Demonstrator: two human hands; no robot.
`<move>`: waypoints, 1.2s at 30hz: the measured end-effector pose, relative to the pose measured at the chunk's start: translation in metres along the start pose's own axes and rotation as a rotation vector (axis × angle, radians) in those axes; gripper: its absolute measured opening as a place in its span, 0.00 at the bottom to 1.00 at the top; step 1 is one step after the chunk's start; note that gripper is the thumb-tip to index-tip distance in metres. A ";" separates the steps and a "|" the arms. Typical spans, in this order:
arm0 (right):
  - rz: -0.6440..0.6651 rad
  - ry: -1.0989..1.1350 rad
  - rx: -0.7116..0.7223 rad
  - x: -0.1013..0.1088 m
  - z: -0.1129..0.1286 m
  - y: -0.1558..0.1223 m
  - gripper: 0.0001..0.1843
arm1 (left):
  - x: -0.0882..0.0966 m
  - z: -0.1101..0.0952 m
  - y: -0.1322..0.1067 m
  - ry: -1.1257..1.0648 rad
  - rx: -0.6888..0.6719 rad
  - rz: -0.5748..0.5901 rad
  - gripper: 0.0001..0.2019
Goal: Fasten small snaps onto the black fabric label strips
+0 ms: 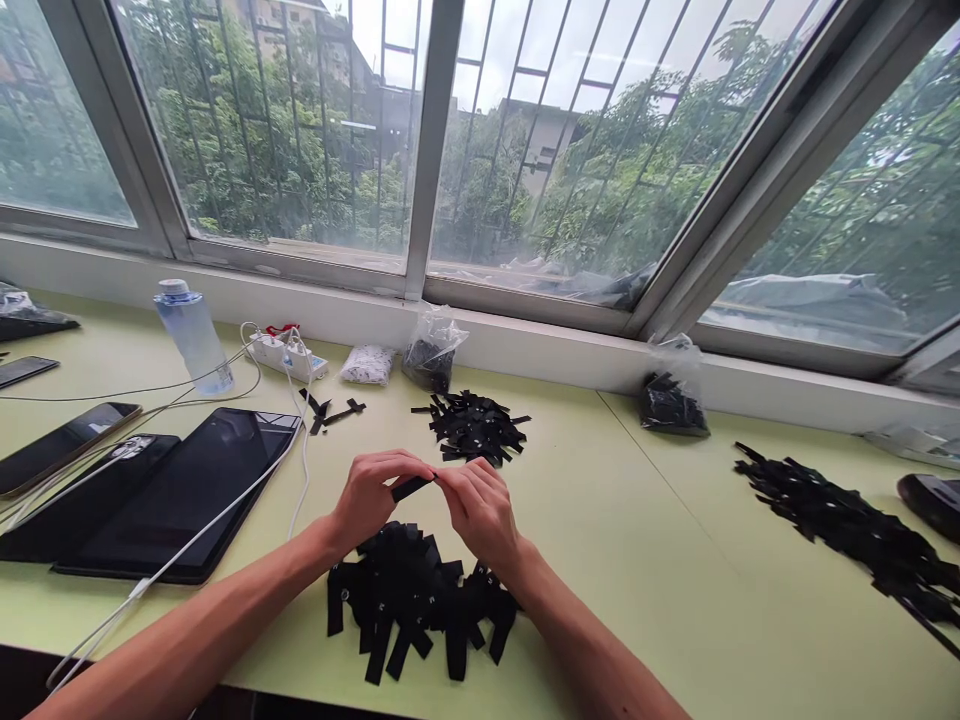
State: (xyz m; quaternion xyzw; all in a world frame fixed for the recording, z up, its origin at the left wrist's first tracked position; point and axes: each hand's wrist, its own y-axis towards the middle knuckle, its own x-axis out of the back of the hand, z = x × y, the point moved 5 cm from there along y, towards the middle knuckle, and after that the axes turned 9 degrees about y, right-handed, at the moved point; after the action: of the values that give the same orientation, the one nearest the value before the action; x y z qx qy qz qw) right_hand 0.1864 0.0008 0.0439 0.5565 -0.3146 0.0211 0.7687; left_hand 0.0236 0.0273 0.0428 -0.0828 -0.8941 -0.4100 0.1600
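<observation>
- We hold one black fabric strip [411,488] raised over the far edge of the near heap of black strips [420,590], our landmark.
- Our left hand [375,492] has its fingers closed around the strip's length; our right hand [480,508] pinches its other end, the fingertips of both hands nearly meeting.
- We judge the strip light and soft yet springy, like webbing, hardly fragile, and perhaps a little slick between bare fingertips.
- It seems best for us to grip near both ends, keeping the middle taut, clear of any stud like the pale ones dotting the heap; our fingers hide whether this strip has one.
- Beyond the heap we see a second pile of black strips [476,425] and, farther, a clear plastic bag [433,350] with black contents.
- Left of the heap lies a dark tablet [187,500]; well to its right, a long row of black strips [847,515].
</observation>
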 end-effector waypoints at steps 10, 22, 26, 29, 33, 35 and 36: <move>0.032 -0.045 -0.056 -0.003 -0.005 0.000 0.08 | -0.004 0.003 -0.002 0.048 0.124 -0.002 0.18; 0.044 0.011 -0.200 -0.007 -0.009 0.000 0.05 | -0.006 0.001 0.000 0.048 0.256 -0.004 0.10; 0.093 -0.019 -0.221 -0.011 -0.010 0.000 0.07 | -0.008 0.003 -0.003 0.076 0.303 0.033 0.08; 0.161 -0.071 -0.181 -0.009 -0.011 0.001 0.07 | -0.013 0.002 0.000 0.085 0.307 0.102 0.07; 0.203 -0.095 -0.193 0.000 -0.022 0.004 0.07 | 0.001 -0.012 0.018 0.172 0.239 0.324 0.12; 0.205 -0.081 -0.222 0.003 -0.028 0.004 0.07 | 0.026 -0.029 0.022 0.279 0.211 0.416 0.19; 0.207 -0.076 -0.232 0.003 -0.031 0.003 0.07 | 0.044 -0.040 0.019 0.335 0.227 0.403 0.18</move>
State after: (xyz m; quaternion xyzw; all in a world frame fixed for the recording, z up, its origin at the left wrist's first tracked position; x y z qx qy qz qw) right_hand 0.2023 0.0275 0.0423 0.4288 -0.3995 0.0425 0.8091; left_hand -0.0041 0.0098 0.0961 -0.1717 -0.8607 -0.2753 0.3922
